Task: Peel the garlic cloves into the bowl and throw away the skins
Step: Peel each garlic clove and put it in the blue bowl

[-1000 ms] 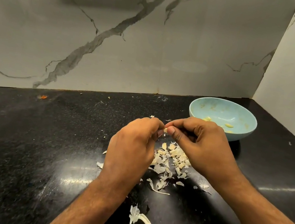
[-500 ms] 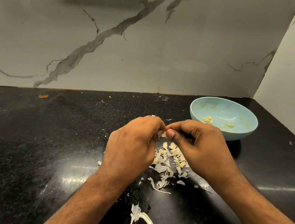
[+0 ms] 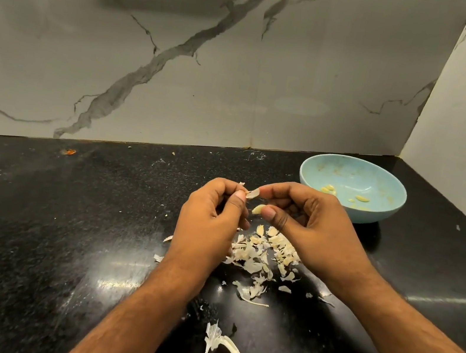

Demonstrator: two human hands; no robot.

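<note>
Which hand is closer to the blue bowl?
The right hand: its knuckles sit just in front of the blue bowl. The left hand is farther away, on the other side of the right hand.

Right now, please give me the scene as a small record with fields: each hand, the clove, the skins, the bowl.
left hand: pinches a piece of skin at the fingertips
right hand: holds the garlic clove between thumb and fingers
garlic clove: pale, looks mostly bare, above the counter
skins pile: loose on the black counter, under the hands
bowl: light blue, behind the right hand, a few peeled cloves inside
garlic stem: lies apart, nearer the person
</note>
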